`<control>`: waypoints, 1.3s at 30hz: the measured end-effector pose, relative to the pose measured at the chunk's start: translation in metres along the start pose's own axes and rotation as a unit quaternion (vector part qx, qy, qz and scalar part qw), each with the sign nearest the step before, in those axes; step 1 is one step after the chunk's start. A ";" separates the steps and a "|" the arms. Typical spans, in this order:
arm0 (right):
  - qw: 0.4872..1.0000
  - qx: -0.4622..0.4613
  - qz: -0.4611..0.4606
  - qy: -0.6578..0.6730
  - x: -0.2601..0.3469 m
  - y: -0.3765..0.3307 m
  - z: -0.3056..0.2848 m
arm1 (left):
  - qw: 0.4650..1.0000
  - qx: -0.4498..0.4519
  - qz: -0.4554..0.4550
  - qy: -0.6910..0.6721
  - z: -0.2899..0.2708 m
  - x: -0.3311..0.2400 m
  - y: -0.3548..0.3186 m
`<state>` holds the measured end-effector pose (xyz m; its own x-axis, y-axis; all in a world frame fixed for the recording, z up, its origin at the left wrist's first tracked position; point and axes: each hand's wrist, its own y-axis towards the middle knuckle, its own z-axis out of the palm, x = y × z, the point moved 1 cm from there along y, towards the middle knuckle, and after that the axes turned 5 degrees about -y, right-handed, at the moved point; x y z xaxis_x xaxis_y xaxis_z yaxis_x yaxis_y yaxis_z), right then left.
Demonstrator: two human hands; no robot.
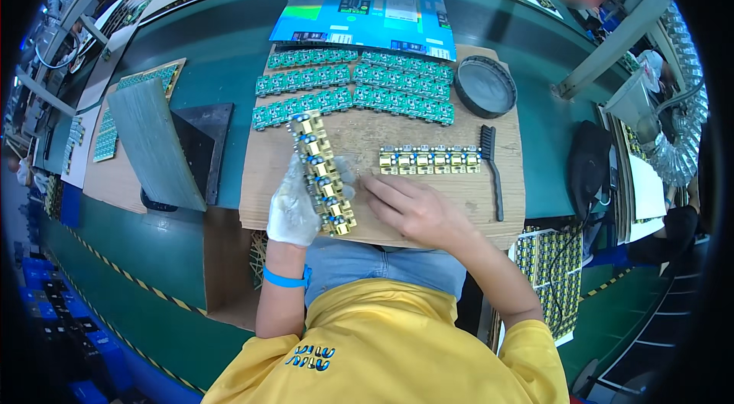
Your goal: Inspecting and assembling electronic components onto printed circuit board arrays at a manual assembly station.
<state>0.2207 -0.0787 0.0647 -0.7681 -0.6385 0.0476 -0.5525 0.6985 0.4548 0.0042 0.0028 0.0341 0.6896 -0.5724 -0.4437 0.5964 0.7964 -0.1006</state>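
My left hand [293, 209] wears a white glove with grey fingertips. It is closed around a circuit board strip [324, 175], held tilted upright with its yellow blocks and blue parts showing. My bare right hand [417, 209] is beside it, low over the cardboard [367, 133]; its fingers are apart and reach left toward the gloved fingertips, and I see nothing in them. Just beyond my right hand lies a second strip [430, 160] of the same kind, flat. To its right is a black brush [493, 175] with its bristles at the far end.
Green circuit board strips [302, 107] lie in rows on the far cardboard. A round dark dish [485, 87] stands at the right, behind the brush. Behind the rows is a blue printed sheet [367, 6]. A tilted grey panel [157, 144] on a stand is at left. Other people work nearby.
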 end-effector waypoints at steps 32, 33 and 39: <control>0.919 -0.030 0.373 -0.122 -0.235 0.084 -0.066 | 0.250 0.007 0.172 0.953 0.087 -0.103 0.269; 0.935 -0.032 0.314 -0.161 -0.244 0.089 -0.059 | 0.250 0.005 0.173 0.953 0.079 -0.103 0.275; 0.954 0.039 0.222 -0.197 -0.292 0.103 -0.024 | 0.287 -0.018 0.331 0.899 0.057 -0.119 0.257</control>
<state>0.3957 0.1714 0.1193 -0.9857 -0.1138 -0.1246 -0.1548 0.9036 0.3993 0.0990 0.2647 0.1114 -0.6991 0.7057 -0.1151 0.5517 0.6348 0.5410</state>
